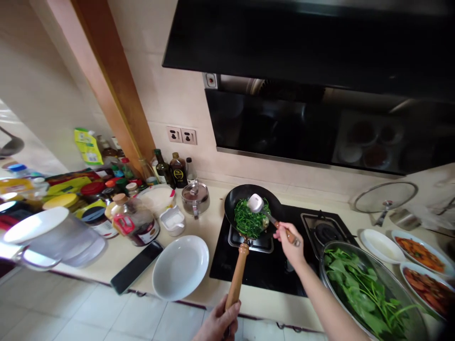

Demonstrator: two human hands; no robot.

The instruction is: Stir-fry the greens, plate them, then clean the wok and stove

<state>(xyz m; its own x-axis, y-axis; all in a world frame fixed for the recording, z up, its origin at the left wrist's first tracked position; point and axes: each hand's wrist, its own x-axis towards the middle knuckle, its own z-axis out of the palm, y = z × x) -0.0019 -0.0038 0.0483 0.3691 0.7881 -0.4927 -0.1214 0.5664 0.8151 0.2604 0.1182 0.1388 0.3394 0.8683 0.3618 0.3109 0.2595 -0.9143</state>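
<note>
Left hand (221, 318) around pan handle (237, 277), cream counter (214, 215), tiled floor (124, 312).

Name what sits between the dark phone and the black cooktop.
In the head view, a white dish lies between the phone and the cooktop; past the dish, a narrow strip of pale countertop shows.

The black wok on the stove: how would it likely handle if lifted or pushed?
The wok would probably feel front-heavy, its greens sitting beyond a long wooden handle. Pushed, its curved sides may let it rock or tip.
</note>
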